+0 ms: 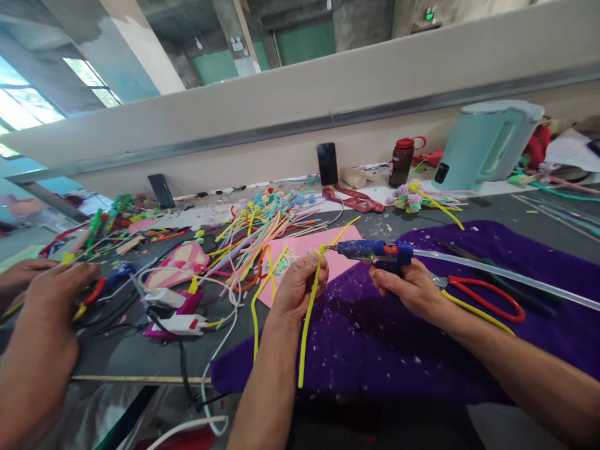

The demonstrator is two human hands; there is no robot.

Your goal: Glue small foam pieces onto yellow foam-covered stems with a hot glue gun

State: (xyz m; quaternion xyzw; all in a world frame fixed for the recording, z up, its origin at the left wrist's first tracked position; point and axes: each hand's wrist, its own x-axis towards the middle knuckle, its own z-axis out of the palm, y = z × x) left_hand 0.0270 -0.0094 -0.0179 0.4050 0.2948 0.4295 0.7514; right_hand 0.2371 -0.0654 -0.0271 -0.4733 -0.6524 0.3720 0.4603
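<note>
My left hand (pixel 300 284) pinches a twisted yellow pipe cleaner (pixel 309 325), whose long end hangs down and another end sticks up to the right. In my right hand (pixel 412 287) is a blue glue gun (pixel 360 250), pointed left. Its nozzle meets the yellow twist just above my left fingertips; whether glue is coming out cannot be seen. A long clear glue stick (pixel 506 275) runs out of the back of the gun. Beneath both hands lie a purple cloth (pixel 360 350) and a pink sheet (pixel 347 265). Red-handled scissors (pixel 487 297) rest by my right wrist.
A co-worker's hands (pixel 56 300) work at the left. Power strips (pixel 173 325) with white cables sit between us. Bundles of coloured pipe cleaners (pixel 262 231) spread behind. Farther back stand a phone (pixel 327 164), a brown bottle (pixel 402 164) and a mint kettle (pixel 482 147).
</note>
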